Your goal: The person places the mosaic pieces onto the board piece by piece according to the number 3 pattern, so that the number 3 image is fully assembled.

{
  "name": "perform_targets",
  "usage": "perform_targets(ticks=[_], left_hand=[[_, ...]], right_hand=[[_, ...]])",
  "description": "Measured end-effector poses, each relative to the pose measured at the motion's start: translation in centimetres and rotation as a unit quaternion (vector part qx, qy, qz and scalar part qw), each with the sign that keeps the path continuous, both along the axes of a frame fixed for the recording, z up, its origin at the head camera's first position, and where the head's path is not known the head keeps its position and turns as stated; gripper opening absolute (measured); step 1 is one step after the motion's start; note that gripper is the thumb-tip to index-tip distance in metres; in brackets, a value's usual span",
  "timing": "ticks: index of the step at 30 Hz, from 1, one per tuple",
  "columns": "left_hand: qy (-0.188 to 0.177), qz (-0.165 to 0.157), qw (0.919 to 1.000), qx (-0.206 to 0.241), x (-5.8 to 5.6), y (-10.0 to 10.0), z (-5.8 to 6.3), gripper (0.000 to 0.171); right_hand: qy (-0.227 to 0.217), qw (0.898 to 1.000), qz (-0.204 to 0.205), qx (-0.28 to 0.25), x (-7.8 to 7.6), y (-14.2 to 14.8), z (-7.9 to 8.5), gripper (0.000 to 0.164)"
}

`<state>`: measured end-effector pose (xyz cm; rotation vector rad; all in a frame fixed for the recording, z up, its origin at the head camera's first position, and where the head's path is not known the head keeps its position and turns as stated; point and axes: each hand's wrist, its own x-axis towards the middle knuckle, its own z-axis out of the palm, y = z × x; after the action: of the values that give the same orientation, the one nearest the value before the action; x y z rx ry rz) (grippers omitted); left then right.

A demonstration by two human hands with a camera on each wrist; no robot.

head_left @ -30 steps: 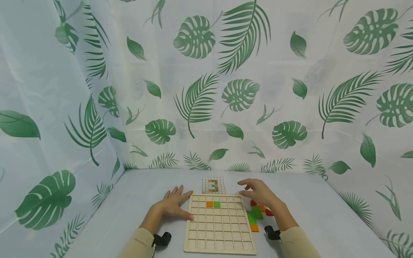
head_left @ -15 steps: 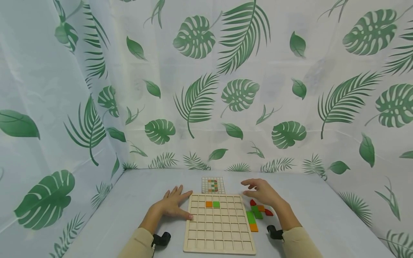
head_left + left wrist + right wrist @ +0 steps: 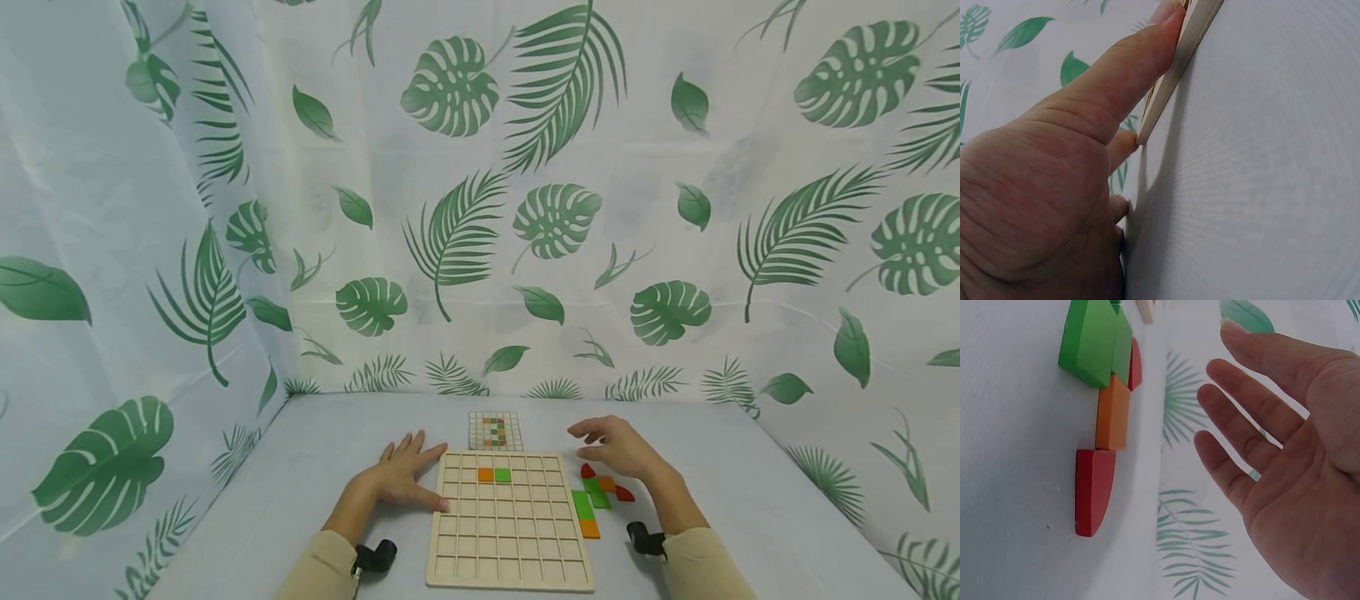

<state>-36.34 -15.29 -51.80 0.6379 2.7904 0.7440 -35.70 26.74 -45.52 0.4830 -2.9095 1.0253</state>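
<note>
A pale wooden grid board [image 3: 510, 546] lies on the table between the hands. In its upper rows sit an orange square tile [image 3: 486, 475] and, right beside it, a green square tile [image 3: 503, 475]. My left hand [image 3: 402, 479] is spread at the board's left side, its thumb over the edge; the left wrist view shows the thumb [image 3: 1122, 81] resting against the wooden rim. My right hand [image 3: 617, 446], fingers relaxed and holding nothing, hovers above the loose blocks right of the board. Those include a red rounded block [image 3: 1092, 490], an orange block [image 3: 1113, 415] and green blocks [image 3: 1091, 344].
A small printed pattern card [image 3: 496, 431] with coloured squares lies behind the board. Loose green [image 3: 583, 505] and orange blocks [image 3: 590, 529] lie along the board's right edge. A leaf-printed curtain [image 3: 480, 208] stands behind the table.
My right hand has moved a little to the right, away from the board, uncovering more of the loose blocks. The left hand and the two tiles on the board stay where they were.
</note>
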Motion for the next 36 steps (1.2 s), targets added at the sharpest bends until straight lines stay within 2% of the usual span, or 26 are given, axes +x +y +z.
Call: perform_targets(ticks=[6,12,14,23,36], left_hand=[[0.012,0.001,0.9999,-0.009,0.3,0.0,0.1,0.12],[-0.007,0.002,1.0,-0.006,1.7,0.4,2.3,0.113],[-0.005,0.004,0.9999,-0.014,2.0,0.5,2.7,0.111],[-0.005,0.005,0.9997,-0.022,1.7,0.6,2.4,0.11],[-0.005,0.007,0.9997,-0.022,1.8,0.6,2.4,0.11]], right_hand=[[-0.014,1.0,0.001,0.007,-0.1,0.5,-0.3,0.032],[-0.059,0.998,-0.006,0.005,0.0,0.7,-0.5,0.03],[-0.069,0.998,-0.008,0.001,0.0,0.8,-0.5,0.029],[-0.082,0.997,-0.011,0.011,0.1,1.0,-0.9,0.022],[-0.08,0.996,-0.015,0.026,0.0,0.8,-1.4,0.025]])
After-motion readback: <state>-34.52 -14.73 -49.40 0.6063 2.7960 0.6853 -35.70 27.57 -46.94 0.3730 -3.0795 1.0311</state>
